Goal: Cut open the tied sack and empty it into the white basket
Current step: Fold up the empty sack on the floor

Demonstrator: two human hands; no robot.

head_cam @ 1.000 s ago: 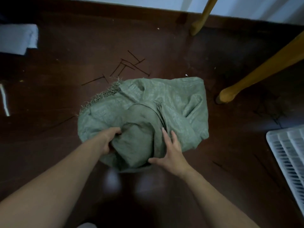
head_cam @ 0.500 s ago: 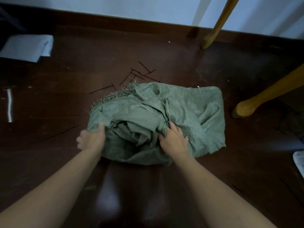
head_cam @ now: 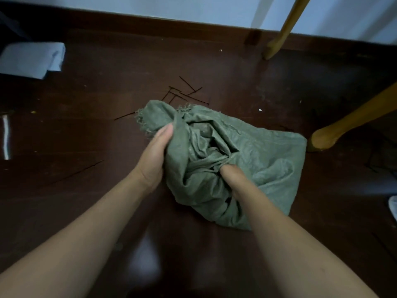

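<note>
1. Gripping the sack (head_cam: 264,155) from both sides, two bare hands meet mid-view, with the forearms coming in from the bottom edge.
2. The right hand (head_cam: 233,178) is dug into the crumpled middle folds and clutches cloth. Its fingertips are hidden inside.
3. The left hand (head_cam: 153,157) clasps the sack's left side, fingers curled round the cloth just below the frayed edge.
4. The green sack lies rumpled on the dark floor (head_cam: 86,136), its right part flatter.
5. A white corner (head_cam: 393,208) shows at the right border, well apart from the sack; too little shows to name it.
6. Thin dark strips (head_cam: 187,92) lie scattered just past the frayed edge.
7. One wooden leg (head_cam: 348,123) ends near the sack's right corner.
8. A folded white thing (head_cam: 32,59) lies far left.
</note>
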